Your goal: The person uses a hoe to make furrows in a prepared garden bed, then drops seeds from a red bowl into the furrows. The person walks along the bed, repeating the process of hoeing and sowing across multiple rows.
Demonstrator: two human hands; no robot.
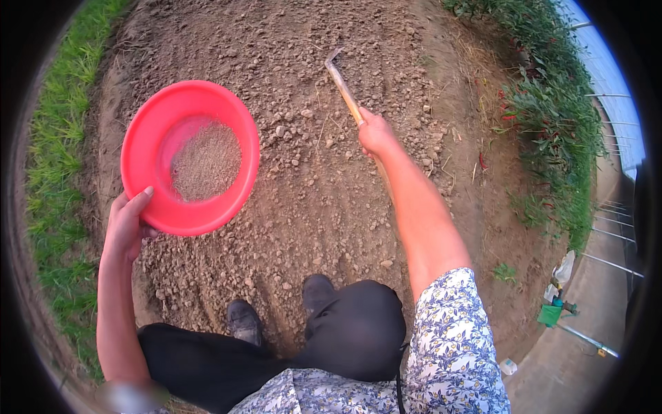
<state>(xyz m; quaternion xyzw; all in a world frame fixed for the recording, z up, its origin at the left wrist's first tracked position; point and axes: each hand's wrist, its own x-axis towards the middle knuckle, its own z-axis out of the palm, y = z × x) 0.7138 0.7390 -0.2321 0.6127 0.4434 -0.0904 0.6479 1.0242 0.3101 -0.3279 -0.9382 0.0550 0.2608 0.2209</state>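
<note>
My left hand (128, 222) grips the near left rim of a red plastic basin (147, 129), its thumb over the edge. A heap of small pale brown grains, which look like seed (207, 163), lies in the bottom of the tilted basin. My right hand (376, 133) is closed around the wooden handle of a hoe (345, 93). The hoe points away from me, with its narrow metal head at or just above the loose, cloddy soil (289, 207); contact cannot be told. Part of the handle is hidden under my forearm.
Green grass-like plants (59, 171) line the left edge of the soil bed. Pepper plants with red fruit (553, 108) stand along the right. A green pipe fitting (549, 314) with a metal pipe and a concrete path (574, 357) lie at the lower right. My shoes (244, 321) stand on the soil.
</note>
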